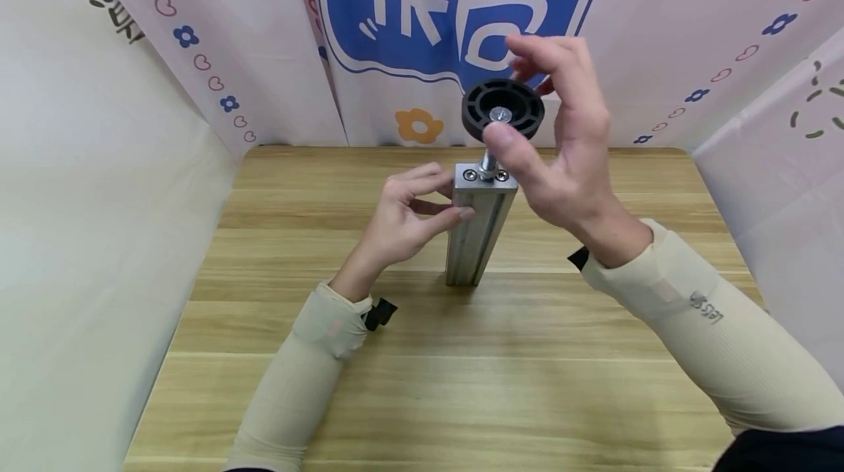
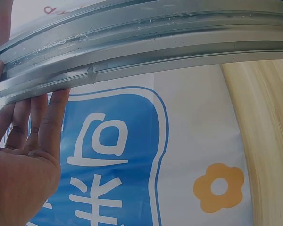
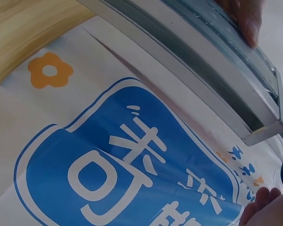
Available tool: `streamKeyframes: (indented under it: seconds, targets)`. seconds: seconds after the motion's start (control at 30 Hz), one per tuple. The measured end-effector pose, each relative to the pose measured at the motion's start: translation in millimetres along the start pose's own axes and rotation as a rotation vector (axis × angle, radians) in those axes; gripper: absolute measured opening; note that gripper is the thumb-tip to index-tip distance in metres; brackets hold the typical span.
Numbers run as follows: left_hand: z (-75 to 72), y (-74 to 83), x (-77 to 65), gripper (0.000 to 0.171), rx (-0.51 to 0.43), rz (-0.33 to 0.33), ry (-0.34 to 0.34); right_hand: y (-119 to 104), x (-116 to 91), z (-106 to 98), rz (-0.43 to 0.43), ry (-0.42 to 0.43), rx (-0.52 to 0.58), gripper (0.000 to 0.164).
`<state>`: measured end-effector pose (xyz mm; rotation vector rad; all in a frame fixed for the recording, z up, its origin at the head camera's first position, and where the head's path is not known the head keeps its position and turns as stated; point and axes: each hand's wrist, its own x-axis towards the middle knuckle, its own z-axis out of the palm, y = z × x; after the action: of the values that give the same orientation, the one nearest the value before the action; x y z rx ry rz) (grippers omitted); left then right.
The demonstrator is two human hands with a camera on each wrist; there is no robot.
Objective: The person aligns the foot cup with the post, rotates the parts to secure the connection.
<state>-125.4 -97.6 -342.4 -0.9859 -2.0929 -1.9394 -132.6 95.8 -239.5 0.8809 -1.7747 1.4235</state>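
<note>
An upright aluminium profile [image 1: 471, 237] stands on the table, its end plate [image 1: 486, 177] fixed by two screws. A threaded stem rises from that plate to a round black levelling foot [image 1: 470, 116]. Near the profile's top, my left hand [image 1: 405, 219] grips its sides between thumb and fingers; the left wrist view shows those fingers [image 2: 53, 123] along the profile's edge. My right hand [image 1: 574, 135] curls round the foot, thumb at the near rim and fingers around the far right side. The right wrist view catches only some right fingers [image 3: 269, 205] beside the foot's dark edge.
The wooden table [image 1: 316, 391] reaches a white fabric backdrop [image 1: 376, 116] with a blue printed sign and an orange flower. White fabric walls [image 1: 99, 237] stand on both sides. Black wrist pieces [image 1: 380, 314] stick out from the sleeves.
</note>
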Motion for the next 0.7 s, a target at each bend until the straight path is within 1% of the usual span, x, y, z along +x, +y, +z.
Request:
streamKeyframes:
  seconds: [0.07, 0.13, 0.2, 0.33, 0.4, 0.5, 0.7]
  targets:
    - [0.1, -0.1, 0.3, 0.040, -0.003, -0.002, 0.000, 0.7, 0.3, -0.8, -0.011, -0.010, 0.112, 0.073]
    - [0.0, -0.2, 0.6, 0.039, -0.003, -0.003, 0.000, 1.1, 0.1, -2.6, -0.015, -0.032, 0.212, 0.062]
    - [-0.1, -0.2, 0.7, 0.039, 0.000, -0.004, 0.000, 1.3, -0.7, -4.2, -0.015, -0.053, 0.287, 0.058]
    - [-0.3, -0.3, 1.1, 0.039, 0.004, -0.002, 0.000, 1.5, -1.8, -4.5, -0.016, -0.068, 0.377, 0.056]
    - [-0.3, -0.2, 1.1, 0.039, 0.002, 0.000, 0.001, 1.2, -2.0, -3.6, -0.015, -0.064, 0.400, 0.056]
    - [-0.3, 0.0, 1.0, 0.039, 0.004, 0.000, 0.002, 0.4, -2.6, -2.8, 0.000, -0.053, 0.405, 0.056]
    - [-0.2, -1.1, 0.7, 0.039, 0.008, 0.003, 0.003, 0.2, -1.5, -2.6, -0.005, -0.041, 0.354, 0.056]
